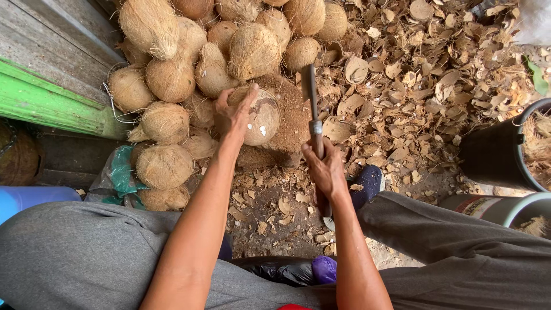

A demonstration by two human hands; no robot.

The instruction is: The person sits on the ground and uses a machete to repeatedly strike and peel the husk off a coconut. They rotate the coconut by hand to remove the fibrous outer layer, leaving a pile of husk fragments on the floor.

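Note:
My left hand (pixel 232 113) grips a partly husked brown coconut (pixel 261 117), which rests on a fibrous chopping block (pixel 290 117). In my right hand (pixel 326 169) is the handle of a heavy chopping knife (pixel 310 95), blade pointing up and away, just right of the coconut. Both forearms reach forward over my grey-trousered knees.
A pile of several husked coconuts (pixel 172 77) lies behind and to the left of the block. Dry shell chips (pixel 436 74) cover the ground to the right. A black bucket (pixel 499 152) with fibre stands at the right edge. A green board (pixel 46 103) runs along the left.

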